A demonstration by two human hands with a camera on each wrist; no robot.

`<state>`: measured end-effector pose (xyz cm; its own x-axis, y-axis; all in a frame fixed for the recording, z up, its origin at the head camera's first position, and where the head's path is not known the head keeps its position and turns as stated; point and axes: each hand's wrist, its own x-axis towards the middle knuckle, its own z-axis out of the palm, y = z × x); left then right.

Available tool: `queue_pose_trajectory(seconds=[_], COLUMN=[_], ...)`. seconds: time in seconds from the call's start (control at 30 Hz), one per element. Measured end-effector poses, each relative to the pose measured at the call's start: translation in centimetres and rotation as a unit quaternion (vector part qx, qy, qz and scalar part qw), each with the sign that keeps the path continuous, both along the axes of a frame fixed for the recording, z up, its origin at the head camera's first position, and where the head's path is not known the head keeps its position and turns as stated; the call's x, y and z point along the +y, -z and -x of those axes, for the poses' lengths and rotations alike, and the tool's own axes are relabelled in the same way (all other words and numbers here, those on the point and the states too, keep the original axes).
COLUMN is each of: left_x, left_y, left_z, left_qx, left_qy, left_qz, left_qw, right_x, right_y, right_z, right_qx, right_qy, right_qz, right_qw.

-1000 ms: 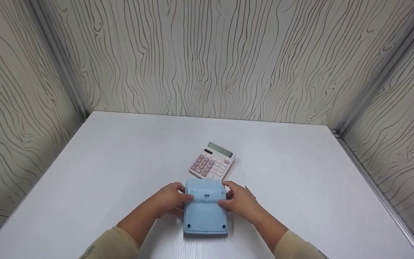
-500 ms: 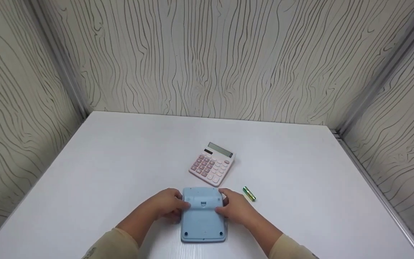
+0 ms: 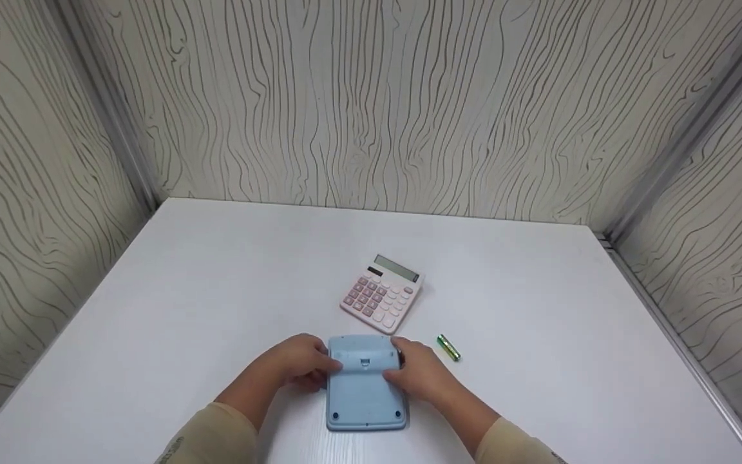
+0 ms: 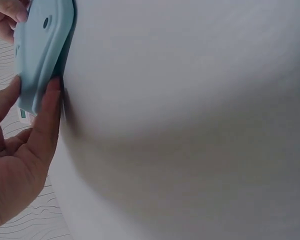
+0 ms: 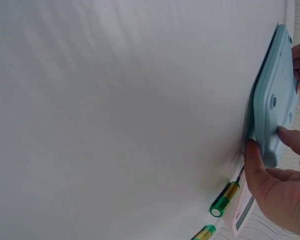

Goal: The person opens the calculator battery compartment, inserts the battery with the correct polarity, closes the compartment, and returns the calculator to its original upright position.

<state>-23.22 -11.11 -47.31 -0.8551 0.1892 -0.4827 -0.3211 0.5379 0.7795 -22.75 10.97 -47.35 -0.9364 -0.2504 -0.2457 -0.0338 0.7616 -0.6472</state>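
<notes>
A light-blue calculator [image 3: 366,396] lies back side up at the front of the table, its key side hidden. On its back show a small latch and dark round feet. My left hand [image 3: 303,364] grips the left edge, thumb on the back and fingers reaching under. The right hand [image 3: 421,370] pinches the opposite edge in the same way. In the left wrist view, my left thumb and fingers hold the rim of the blue calculator [image 4: 37,55]. The right wrist view shows the right hand [image 5: 285,185] at the other rim.
Just beyond the blue calculator, a pink-and-white calculator [image 3: 382,293] lies face up, turned at an angle. A green battery [image 3: 448,347] lies right of my right hand. In the right wrist view, two green-and-gold batteries [image 5: 224,199] show. Patterned panels [image 3: 358,103] wall the table [image 3: 216,270].
Both hands have drawn the blue calculator slightly toward me, away from the pink one. The green battery, earlier mostly behind my right hand, has come into view. The last half second shows little movement.
</notes>
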Motion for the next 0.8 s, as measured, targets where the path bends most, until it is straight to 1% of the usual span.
queue_pose_trajectory(seconds=[0.13, 0.27, 0.43, 0.6, 0.7, 0.8], left_x=[-0.12, -0.13, -0.18, -0.19, -0.05, 0.08], left_y=[0.09, 0.25, 0.46, 0.51, 0.38, 0.17], left_z=[0.29, 0.55, 0.76, 0.77, 0.70, 0.59], left_qx=[0.001, -0.006, -0.010, -0.013, -0.012, -0.010], left_qy=[0.009, 0.011, 0.013, 0.006, 0.008, 0.010], left_qz=[0.003, 0.007, 0.010, 0.009, 0.009, 0.018], left_qw=[0.9999, 0.9999, 0.9998, 0.9999, 0.9999, 0.9997], right_x=[-0.27, -0.56, -0.81, -0.82, -0.78, -0.85], right_y=[-0.04, -0.14, -0.30, -0.27, -0.27, -0.33], right_z=[-0.03, -0.09, -0.06, 0.03, 0.07, 0.10], right_qx=[0.006, 0.009, 0.010, 0.012, 0.014, 0.016], right_qy=[-0.009, -0.012, -0.017, -0.024, -0.030, -0.035], right_qz=[-0.025, -0.048, -0.057, -0.064, -0.072, -0.084], right_qw=[1.000, 0.999, 0.998, 0.998, 0.997, 0.996])
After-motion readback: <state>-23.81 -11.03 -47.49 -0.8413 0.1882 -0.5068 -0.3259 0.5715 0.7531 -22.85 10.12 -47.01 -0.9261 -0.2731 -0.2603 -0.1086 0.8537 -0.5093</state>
